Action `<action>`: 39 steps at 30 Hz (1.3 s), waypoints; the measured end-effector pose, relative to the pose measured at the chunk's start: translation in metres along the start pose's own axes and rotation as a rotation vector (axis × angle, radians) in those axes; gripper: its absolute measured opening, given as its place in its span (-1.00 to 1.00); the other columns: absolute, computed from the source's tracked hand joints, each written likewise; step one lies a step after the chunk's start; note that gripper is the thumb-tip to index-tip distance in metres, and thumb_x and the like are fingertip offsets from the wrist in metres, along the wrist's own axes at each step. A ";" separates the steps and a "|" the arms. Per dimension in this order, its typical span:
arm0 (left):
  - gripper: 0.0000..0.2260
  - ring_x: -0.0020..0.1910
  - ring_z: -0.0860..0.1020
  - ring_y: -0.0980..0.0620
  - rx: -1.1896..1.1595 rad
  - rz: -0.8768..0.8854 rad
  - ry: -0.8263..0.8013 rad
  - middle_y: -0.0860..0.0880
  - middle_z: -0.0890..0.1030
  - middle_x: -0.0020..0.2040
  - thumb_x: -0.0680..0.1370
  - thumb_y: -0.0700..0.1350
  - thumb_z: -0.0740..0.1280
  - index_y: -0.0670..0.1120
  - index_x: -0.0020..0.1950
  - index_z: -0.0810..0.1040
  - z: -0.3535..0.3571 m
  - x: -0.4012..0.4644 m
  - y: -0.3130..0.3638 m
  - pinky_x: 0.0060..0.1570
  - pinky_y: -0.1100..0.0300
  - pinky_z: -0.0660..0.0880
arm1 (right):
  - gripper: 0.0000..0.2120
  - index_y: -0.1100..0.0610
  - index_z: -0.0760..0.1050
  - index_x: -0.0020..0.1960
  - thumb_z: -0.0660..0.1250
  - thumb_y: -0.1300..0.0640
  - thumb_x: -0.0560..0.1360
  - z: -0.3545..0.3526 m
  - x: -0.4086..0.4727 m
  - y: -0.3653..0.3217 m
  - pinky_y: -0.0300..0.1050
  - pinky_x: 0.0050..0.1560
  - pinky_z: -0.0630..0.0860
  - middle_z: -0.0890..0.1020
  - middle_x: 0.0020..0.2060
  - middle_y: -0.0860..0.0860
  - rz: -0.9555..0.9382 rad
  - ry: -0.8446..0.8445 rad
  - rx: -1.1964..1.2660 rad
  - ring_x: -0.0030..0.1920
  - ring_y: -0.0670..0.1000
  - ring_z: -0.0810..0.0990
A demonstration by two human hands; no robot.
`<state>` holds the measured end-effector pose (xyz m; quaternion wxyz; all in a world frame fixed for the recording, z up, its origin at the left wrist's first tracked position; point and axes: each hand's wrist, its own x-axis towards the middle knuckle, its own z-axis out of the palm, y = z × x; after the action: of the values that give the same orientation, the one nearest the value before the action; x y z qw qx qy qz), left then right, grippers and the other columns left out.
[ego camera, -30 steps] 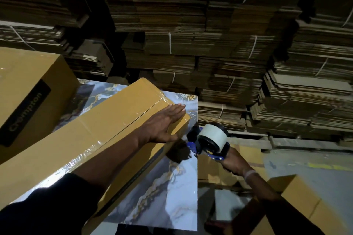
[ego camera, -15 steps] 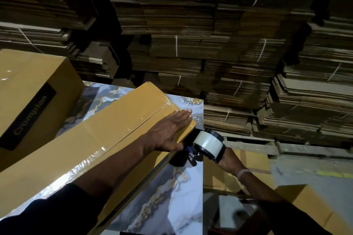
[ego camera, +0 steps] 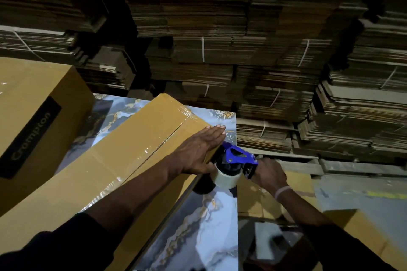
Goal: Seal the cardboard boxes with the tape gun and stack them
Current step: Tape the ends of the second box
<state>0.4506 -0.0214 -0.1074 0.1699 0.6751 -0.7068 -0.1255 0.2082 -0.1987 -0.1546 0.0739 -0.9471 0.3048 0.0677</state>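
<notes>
A long yellow-brown cardboard box (ego camera: 123, 152) lies slantwise on the marble-patterned table (ego camera: 204, 226), with clear tape shining along its top seam. My left hand (ego camera: 198, 152) presses flat on the box's right end, fingers straight. My right hand (ego camera: 267, 172) grips the handle of the blue tape gun (ego camera: 235, 158), whose clear tape roll (ego camera: 226, 177) hangs below. The gun sits against the right end face of the box, just under my left hand.
A bigger box marked "Crompton" (ego camera: 33, 121) stands at the left on the table. Tied bundles of flat cardboard (ego camera: 220, 50) are piled high behind and to the right. More boxes (ego camera: 370, 235) and flat cardboard lie on the floor at lower right.
The tape gun has turned over and moved in against the box's right end, with the roll now underneath. My left hand has stayed flat on the box top.
</notes>
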 end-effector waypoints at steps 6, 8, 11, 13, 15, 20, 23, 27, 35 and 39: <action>-0.09 0.68 -0.10 0.06 -0.049 0.000 0.014 -0.09 -0.02 0.70 0.41 0.17 0.27 -0.12 0.69 0.07 -0.001 -0.002 0.000 0.65 0.03 -0.11 | -0.68 0.04 0.58 -0.21 0.38 -0.22 0.47 -0.005 0.002 0.016 -0.07 -0.23 0.47 0.69 -0.26 0.06 0.009 -0.098 -0.129 -0.19 0.15 0.67; -0.08 0.68 -0.09 0.07 -0.062 -0.003 0.019 -0.09 -0.01 0.70 0.39 0.15 0.28 -0.12 0.69 0.08 -0.002 -0.002 0.001 0.65 0.03 -0.10 | -0.56 0.06 0.66 -0.15 0.32 -0.31 0.44 0.007 -0.010 0.024 -0.07 -0.20 0.51 0.72 -0.22 0.08 0.048 -0.135 -0.096 -0.17 0.17 0.70; -0.08 0.68 -0.08 0.06 -0.062 0.005 0.032 -0.09 -0.01 0.70 0.40 0.15 0.30 -0.13 0.69 0.08 -0.002 -0.002 0.002 0.65 0.07 -0.11 | -0.43 0.09 0.68 -0.08 0.24 -0.38 0.36 0.033 -0.028 0.036 -0.05 -0.16 0.52 0.74 -0.15 0.12 0.168 -0.180 0.050 -0.08 0.22 0.71; -0.09 0.68 -0.08 0.04 -0.042 0.021 0.034 -0.10 -0.01 0.70 0.41 0.13 0.33 -0.14 0.69 0.08 0.000 -0.002 0.000 0.65 0.06 -0.11 | -0.46 0.04 0.68 -0.03 0.28 -0.38 0.32 0.044 -0.038 0.042 -0.07 -0.12 0.54 0.76 -0.11 0.08 0.260 -0.210 0.226 -0.03 0.17 0.73; -0.09 0.68 -0.08 0.02 -0.015 0.032 0.038 -0.11 -0.02 0.70 0.42 0.12 0.32 -0.15 0.69 0.06 0.001 -0.001 -0.001 0.65 0.03 -0.10 | -0.58 -0.07 0.66 0.16 0.43 -0.26 0.39 0.044 -0.049 0.039 -0.09 -0.04 0.58 0.76 0.00 0.00 0.313 -0.205 0.425 0.03 0.07 0.72; -0.15 0.68 -0.05 0.01 -0.021 0.045 0.075 -0.12 0.01 0.70 0.50 0.18 0.20 -0.16 0.69 0.03 0.002 -0.004 0.001 0.64 0.07 -0.13 | -0.81 0.17 0.52 0.03 0.47 0.18 0.46 0.028 -0.068 0.022 -0.12 -0.40 0.26 0.47 -0.43 0.15 0.497 -0.228 1.106 -0.46 0.01 0.35; -0.27 0.66 0.07 0.02 -0.078 -0.002 0.101 -0.09 0.11 0.69 0.59 0.15 0.14 -0.12 0.70 0.06 -0.003 -0.003 0.003 0.64 0.14 -0.09 | -0.85 0.22 0.41 -0.11 0.31 0.42 0.55 0.012 -0.066 0.010 -0.21 -0.51 0.19 0.28 -0.51 0.08 0.588 -0.190 1.322 -0.56 0.00 0.22; -0.53 0.56 0.34 0.00 0.022 0.004 0.134 -0.05 0.42 0.56 0.71 0.04 0.06 -0.03 0.60 0.36 -0.010 0.004 -0.007 0.58 0.01 0.21 | -0.61 0.13 0.34 -0.40 0.33 0.35 0.55 -0.006 -0.057 -0.002 -0.16 -0.47 0.26 0.28 -0.55 0.09 0.568 -0.174 1.439 -0.57 0.06 0.30; -0.76 0.16 0.56 -0.04 -0.115 0.013 0.110 0.00 0.67 0.17 0.72 -0.02 0.24 -0.02 0.26 0.65 -0.031 0.033 -0.020 0.12 0.02 0.48 | -0.59 0.11 0.40 -0.44 0.29 0.33 0.56 -0.034 -0.038 -0.041 -0.13 -0.48 0.22 0.25 -0.56 0.08 0.639 -0.160 1.671 -0.56 0.06 0.26; -0.78 0.13 0.57 -0.03 -0.112 0.025 0.092 0.00 0.68 0.15 0.71 -0.03 0.26 -0.01 0.24 0.67 -0.037 0.040 -0.032 0.07 0.05 0.49 | -0.62 0.15 0.37 -0.42 0.30 0.30 0.56 -0.055 -0.025 -0.067 -0.12 -0.49 0.25 0.27 -0.56 0.08 0.649 -0.129 1.781 -0.55 0.07 0.27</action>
<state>0.4941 -0.0608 -0.0842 0.2415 0.6606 -0.6986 -0.1315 0.2319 -0.1407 -0.0901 0.7633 -0.4061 0.4878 -0.1203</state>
